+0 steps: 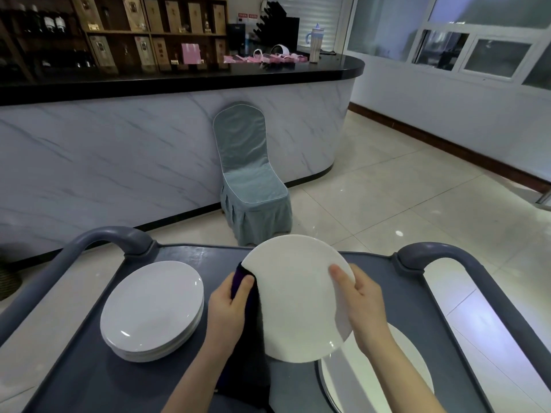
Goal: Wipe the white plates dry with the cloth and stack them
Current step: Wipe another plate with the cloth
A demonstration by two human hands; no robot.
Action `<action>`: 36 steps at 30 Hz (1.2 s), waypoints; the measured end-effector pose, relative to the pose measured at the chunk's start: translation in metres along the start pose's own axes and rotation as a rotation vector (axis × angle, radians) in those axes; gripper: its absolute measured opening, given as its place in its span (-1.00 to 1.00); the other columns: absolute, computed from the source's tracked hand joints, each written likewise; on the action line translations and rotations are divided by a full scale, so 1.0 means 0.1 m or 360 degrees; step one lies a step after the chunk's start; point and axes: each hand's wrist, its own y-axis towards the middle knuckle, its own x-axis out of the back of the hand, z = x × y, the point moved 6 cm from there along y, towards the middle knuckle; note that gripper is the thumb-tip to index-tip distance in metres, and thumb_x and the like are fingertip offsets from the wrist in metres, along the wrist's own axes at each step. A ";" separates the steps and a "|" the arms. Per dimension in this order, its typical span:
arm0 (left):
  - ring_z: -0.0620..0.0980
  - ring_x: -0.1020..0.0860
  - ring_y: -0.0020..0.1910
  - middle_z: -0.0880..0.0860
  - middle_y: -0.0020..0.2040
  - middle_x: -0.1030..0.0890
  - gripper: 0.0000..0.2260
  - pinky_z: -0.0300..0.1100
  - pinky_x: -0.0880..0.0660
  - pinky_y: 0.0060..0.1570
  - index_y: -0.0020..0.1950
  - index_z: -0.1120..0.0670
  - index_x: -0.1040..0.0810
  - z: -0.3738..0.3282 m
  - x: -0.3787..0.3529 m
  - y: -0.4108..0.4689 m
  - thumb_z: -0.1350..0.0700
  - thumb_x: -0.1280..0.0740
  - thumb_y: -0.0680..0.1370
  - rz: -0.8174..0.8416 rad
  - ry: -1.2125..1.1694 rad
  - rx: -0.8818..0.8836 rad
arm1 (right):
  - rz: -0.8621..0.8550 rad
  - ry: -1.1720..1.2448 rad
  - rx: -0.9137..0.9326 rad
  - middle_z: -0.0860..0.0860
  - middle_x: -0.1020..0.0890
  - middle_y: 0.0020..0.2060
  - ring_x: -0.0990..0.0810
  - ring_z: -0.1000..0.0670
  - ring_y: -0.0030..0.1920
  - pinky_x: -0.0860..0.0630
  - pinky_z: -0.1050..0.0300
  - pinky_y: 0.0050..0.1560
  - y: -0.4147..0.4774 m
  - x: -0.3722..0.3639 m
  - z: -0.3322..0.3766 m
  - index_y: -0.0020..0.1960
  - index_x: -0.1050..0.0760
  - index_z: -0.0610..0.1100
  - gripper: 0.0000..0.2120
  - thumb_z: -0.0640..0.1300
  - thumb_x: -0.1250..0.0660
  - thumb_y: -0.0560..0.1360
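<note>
Right grip (362,296) pinches the plate (293,296) at its rim, thumb on top. Left grip (229,302) clutches the cloth (253,332) against the opposite edge. The stack (152,305) left of that grip looks finished. A lower plate (343,383) under the right grip probably still waits.

a restaurant: bar counter (179,81), bottle shelves (119,31), covered banquet chair (250,180), service cart (89,368).

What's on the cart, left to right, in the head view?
Plate stack → left hand gripping cloth → held plate → right hand. Bottom-right plate skipped: the right arm overlaps it.
</note>
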 end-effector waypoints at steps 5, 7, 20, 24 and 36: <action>-0.26 -0.52 -0.30 -0.05 -0.19 -0.66 -0.92 -0.44 -0.43 -0.24 -0.12 0.02 -0.60 -0.28 -0.01 0.20 0.11 -0.38 0.57 0.0276 0.0332 -0.0243 | 0.0335 -0.0312 0.0272 -0.09 -0.60 -0.26 -0.48 0.10 -0.29 -0.40 0.19 -0.24 0.06 -0.08 0.17 -0.17 -0.54 -0.12 -0.77 -0.01 -0.34 0.60; -0.26 -0.48 -0.31 -0.13 -0.27 -0.62 -0.84 -0.42 -0.39 -0.23 -0.21 -0.09 -0.54 -0.36 -0.17 0.22 0.09 -0.40 0.55 0.0620 0.0615 -0.0337 | 0.0572 -0.0550 0.0418 0.05 -0.56 -0.35 -0.43 0.19 -0.34 -0.32 0.32 -0.28 0.02 -0.27 0.26 -0.25 -0.54 0.03 -0.77 -0.02 -0.36 0.59; -0.07 -0.56 -0.15 -0.09 -0.19 -0.66 -0.84 -0.16 -0.48 -0.15 -0.12 -0.03 -0.60 0.23 -0.01 -0.11 0.00 -0.29 0.62 -0.0607 -0.0471 0.0498 | -0.0307 0.0594 -0.0289 0.10 -0.67 -0.26 -0.62 0.08 -0.24 -0.54 0.24 -0.22 -0.17 -0.38 -0.20 -0.16 -0.59 -0.04 -0.82 -0.04 -0.34 0.59; -0.12 -0.47 -0.33 -0.07 -0.34 -0.59 -0.81 -0.25 -0.42 -0.28 -0.20 0.04 -0.56 -0.01 0.21 0.03 0.07 -0.32 0.61 -0.0422 -0.0079 0.0059 | 0.0062 -0.0033 0.0116 0.25 -0.68 -0.14 -0.63 0.17 -0.10 -0.49 0.33 -0.11 0.07 -0.15 0.05 -0.01 -0.59 0.07 -0.92 -0.08 -0.43 0.52; -0.23 -0.52 -0.33 -0.02 -0.25 -0.66 -0.85 -0.40 -0.46 -0.29 -0.15 0.03 -0.60 -0.22 0.08 0.10 0.09 -0.32 0.60 -0.0091 0.0012 -0.0019 | 0.0046 -0.0017 0.0293 0.11 -0.51 -0.40 -0.42 0.11 -0.35 -0.37 0.29 -0.34 0.07 -0.14 0.26 -0.23 -0.53 -0.19 -0.68 0.06 -0.40 0.51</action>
